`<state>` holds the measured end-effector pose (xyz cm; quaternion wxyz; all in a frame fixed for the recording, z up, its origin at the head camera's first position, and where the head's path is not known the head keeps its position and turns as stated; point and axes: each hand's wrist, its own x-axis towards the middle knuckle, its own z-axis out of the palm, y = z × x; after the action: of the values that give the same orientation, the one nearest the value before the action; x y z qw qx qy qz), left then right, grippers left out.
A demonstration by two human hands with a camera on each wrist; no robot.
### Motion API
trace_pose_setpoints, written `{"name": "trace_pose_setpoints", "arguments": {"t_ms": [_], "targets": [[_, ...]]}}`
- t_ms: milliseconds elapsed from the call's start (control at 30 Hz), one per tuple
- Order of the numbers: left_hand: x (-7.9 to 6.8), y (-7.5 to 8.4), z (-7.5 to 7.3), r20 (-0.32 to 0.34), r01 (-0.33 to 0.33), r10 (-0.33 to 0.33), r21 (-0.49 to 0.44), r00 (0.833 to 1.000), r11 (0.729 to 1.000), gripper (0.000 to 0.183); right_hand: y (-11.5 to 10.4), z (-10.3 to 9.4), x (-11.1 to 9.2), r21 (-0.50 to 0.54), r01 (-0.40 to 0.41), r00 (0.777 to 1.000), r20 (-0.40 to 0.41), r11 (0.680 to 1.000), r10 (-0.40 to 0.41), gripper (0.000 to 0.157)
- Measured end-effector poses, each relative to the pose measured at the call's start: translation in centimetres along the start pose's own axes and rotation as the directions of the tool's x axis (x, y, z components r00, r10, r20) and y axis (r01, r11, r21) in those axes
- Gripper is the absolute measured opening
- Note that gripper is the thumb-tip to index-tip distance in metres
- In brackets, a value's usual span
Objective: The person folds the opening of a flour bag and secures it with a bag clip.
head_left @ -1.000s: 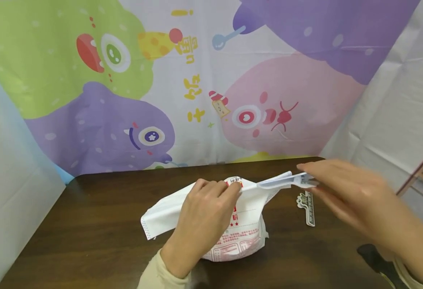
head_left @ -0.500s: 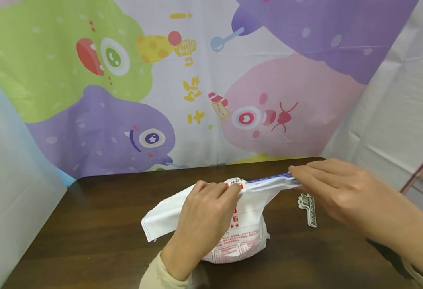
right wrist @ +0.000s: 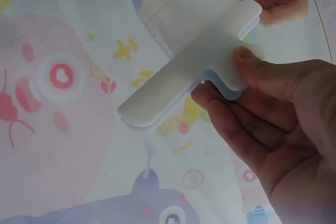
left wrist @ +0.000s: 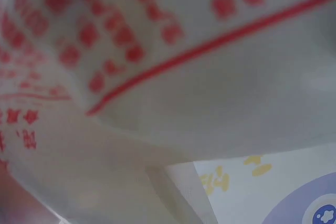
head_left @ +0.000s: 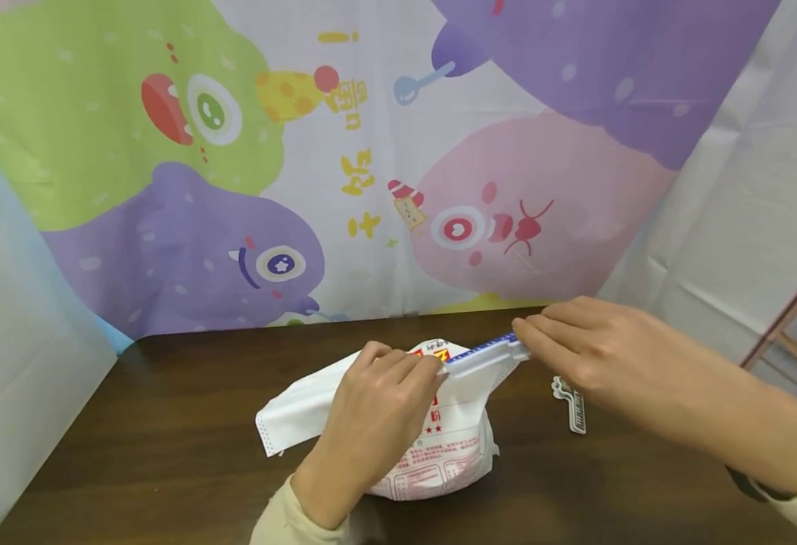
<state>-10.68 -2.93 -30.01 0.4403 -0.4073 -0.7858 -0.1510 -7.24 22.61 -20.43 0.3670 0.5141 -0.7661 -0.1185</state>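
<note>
A white paper-like bag [head_left: 452, 454] with red print stands on the table, its top folded over into a flat strip. My left hand [head_left: 384, 409] grips this folded top near its middle. A bag clip [head_left: 483, 359], white with a blue patterned face, lies along the right part of the fold, one end at the left fingertips. My right hand [head_left: 596, 341] holds the clip by its handle; the right wrist view shows the thumb on one side of the clip [right wrist: 178, 77] and fingers on the other. Printed bag wall [left wrist: 173, 103] fills most of the left wrist view.
Another clip [head_left: 571, 405], white with dark stripes, lies on the dark wooden table [head_left: 166, 454] right of the bag. A dark object [head_left: 744, 482] is mostly hidden under the right forearm. Behind the table hangs a cartoon-print cloth [head_left: 384, 151], with white side walls.
The right hand has moved left with the clip, along the bag's fold toward the left hand. The clip's jaws, spread earlier, are now close together. The left hand keeps its grip.
</note>
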Motion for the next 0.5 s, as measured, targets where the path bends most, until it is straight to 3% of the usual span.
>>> {"name": "trace_pose_setpoints", "arguments": {"t_ms": [267,500], "targets": [[0.0,-0.5,-0.6,-0.019,-0.036,0.034,-0.077,0.999,0.996,0.011,1.2,0.3,0.3,0.242,-0.033,0.996,-0.073,0.970,0.052,0.050],[0.0,-1.1,-0.5,-0.045,-0.029,0.024,-0.129,0.999,0.991,0.013,1.1,0.8,0.8,0.295,-0.026,0.999,-0.038,0.955,0.039,0.047]]}}
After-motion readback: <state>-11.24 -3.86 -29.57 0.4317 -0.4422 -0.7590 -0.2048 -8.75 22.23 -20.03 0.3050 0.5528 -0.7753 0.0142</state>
